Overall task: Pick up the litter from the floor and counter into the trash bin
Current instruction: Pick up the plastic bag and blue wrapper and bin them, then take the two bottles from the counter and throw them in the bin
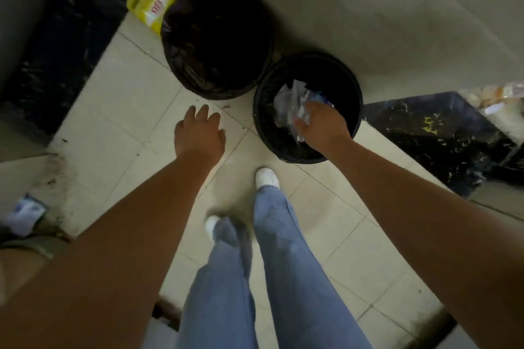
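A small black trash bin lined with a dark bag stands on the tiled floor near the wall. Crumpled white paper and clear plastic litter lie inside it. My right hand reaches over the bin's opening, fingers curled down on a crumpled white-and-clear piece of litter among the rest. My left hand hovers over the floor left of the bin, fingers spread and holding nothing. A blue-and-white scrap of litter lies on the floor at the far left.
A larger bin with a black bag stands behind and to the left, a yellow packet beside it. Dark marble counters stand at the right and left. My legs and white shoes are just before the small bin.
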